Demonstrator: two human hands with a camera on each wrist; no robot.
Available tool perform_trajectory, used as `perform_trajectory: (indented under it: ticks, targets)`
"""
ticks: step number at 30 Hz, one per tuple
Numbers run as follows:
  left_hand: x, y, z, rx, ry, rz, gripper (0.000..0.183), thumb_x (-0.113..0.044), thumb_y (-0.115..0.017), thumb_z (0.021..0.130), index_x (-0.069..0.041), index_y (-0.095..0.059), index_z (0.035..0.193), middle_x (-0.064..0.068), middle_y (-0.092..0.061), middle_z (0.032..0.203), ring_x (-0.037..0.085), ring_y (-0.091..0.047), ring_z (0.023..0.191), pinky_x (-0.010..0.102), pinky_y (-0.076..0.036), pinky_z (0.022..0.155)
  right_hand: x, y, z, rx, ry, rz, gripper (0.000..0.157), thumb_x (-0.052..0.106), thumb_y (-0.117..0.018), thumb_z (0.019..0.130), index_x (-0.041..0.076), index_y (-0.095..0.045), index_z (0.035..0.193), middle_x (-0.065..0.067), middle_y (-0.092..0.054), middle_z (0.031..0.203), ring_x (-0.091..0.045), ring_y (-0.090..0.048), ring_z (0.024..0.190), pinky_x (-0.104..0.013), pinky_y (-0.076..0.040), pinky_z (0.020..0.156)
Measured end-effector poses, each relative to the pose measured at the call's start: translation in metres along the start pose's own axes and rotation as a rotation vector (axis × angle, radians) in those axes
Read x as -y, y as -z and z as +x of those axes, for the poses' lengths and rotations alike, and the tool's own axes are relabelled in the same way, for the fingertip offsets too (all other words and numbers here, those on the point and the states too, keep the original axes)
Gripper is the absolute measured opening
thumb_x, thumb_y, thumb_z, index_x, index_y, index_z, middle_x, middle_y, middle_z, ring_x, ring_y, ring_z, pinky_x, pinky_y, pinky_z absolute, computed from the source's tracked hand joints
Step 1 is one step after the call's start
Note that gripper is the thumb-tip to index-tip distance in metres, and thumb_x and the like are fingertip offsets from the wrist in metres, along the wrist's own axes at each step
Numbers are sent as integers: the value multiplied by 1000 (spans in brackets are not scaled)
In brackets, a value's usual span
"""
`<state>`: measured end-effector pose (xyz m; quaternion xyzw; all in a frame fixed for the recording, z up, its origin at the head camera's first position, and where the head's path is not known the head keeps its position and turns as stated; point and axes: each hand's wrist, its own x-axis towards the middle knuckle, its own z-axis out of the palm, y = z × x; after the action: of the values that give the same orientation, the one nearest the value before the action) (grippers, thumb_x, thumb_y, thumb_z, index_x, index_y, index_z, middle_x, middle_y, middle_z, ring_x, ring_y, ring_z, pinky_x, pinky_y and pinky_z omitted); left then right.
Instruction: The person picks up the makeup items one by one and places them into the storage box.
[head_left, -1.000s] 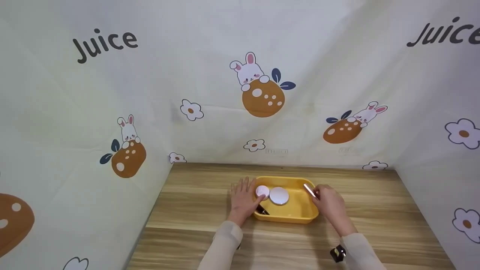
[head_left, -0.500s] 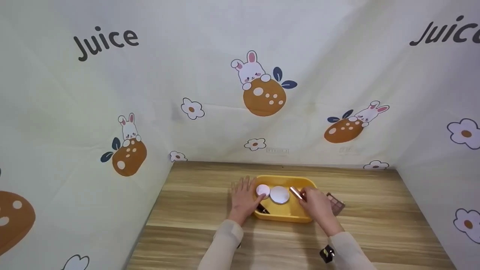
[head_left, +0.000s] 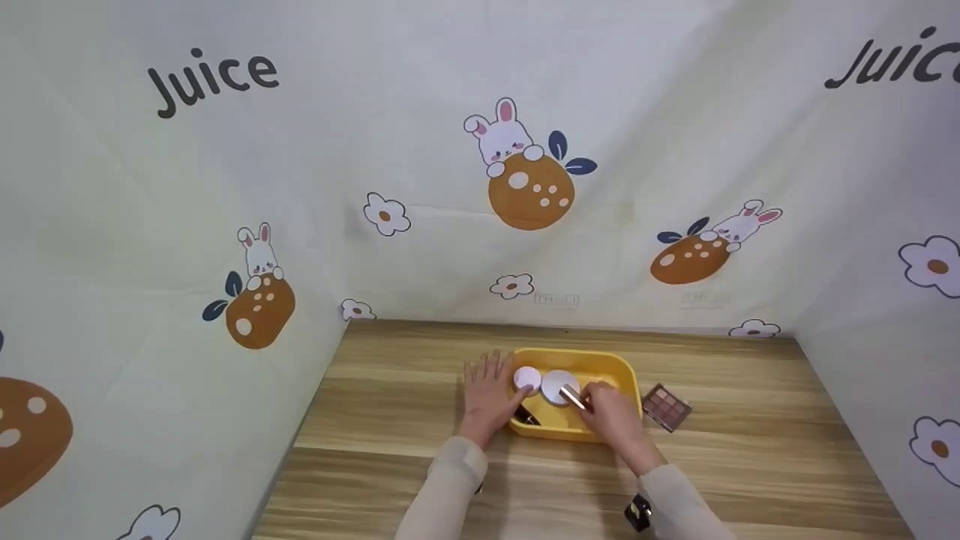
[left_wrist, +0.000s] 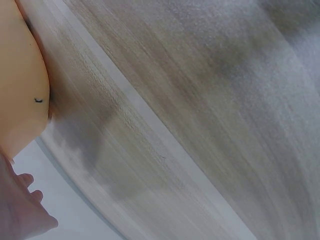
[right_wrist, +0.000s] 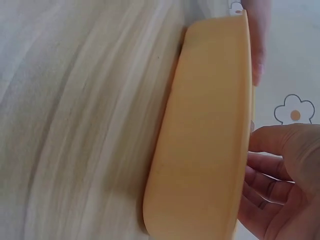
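My left hand [head_left: 486, 397] rests at the left end of the yellow tray [head_left: 626, 367], fingers spread outside and thumb over the rim, its tip overlapping a small round white case [head_left: 526, 379]. In my right hand [head_left: 611, 411] is a slim, shiny lipstick tube [head_left: 573, 397], pinched near one end and tilted above the tray. The tube's tip overlaps a larger round silvery-white compact [head_left: 555, 382]. A dark tube [head_left: 527, 416] lies in the tray's front left corner. In the right wrist view the fingers of my right hand [right_wrist: 280, 185] reach behind the tray wall, hiding the tube.
An eyeshadow palette [head_left: 667, 407] lies on the wooden table [head_left: 390, 375], just right of the tray. Behind the table and at both sides stands a printed cloth wall [head_left: 420, 285]. A dark wrist device [head_left: 638, 513] hangs below my right sleeve.
My right hand has moved left with the lipstick tube, from the tray's right rim to over the compact. This uncovers the eyeshadow palette. The left hand has stayed in place.
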<state>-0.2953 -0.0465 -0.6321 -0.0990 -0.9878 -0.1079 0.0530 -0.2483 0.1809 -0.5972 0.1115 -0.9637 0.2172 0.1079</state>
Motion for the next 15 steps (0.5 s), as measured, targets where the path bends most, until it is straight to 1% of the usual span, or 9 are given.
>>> perform_trajectory:
  ticks: [4, 9, 15]
  targets:
    - [0, 0, 1, 3, 2, 0, 78, -69, -40, 94, -24, -30, 158, 10, -32, 163, 34, -28, 151, 62, -15, 122, 4, -6, 0, 27, 2, -1, 16, 14, -83, 78, 6, -69, 82, -2, -61, 71, -15, -54, 65, -37, -49, 60]
    - [0, 0, 0, 5, 3, -2, 78, -68, -41, 94, -24, -29, 158, 10, -31, 164, 34, -28, 152, 61, -13, 123, 10, -13, 2, 63, 0, 15, 15, 10, -83, 76, 5, -70, 83, -3, -64, 73, -16, -56, 65, -38, -50, 60]
    - [0, 1, 0, 3, 2, -3, 78, -68, -42, 94, -23, -31, 157, 11, -31, 163, 36, -28, 151, 62, -16, 122, 17, -20, 7, 100, 0, 39, 16, 14, -83, 79, 6, -68, 78, -4, -63, 72, -16, -55, 63, -38, -49, 59]
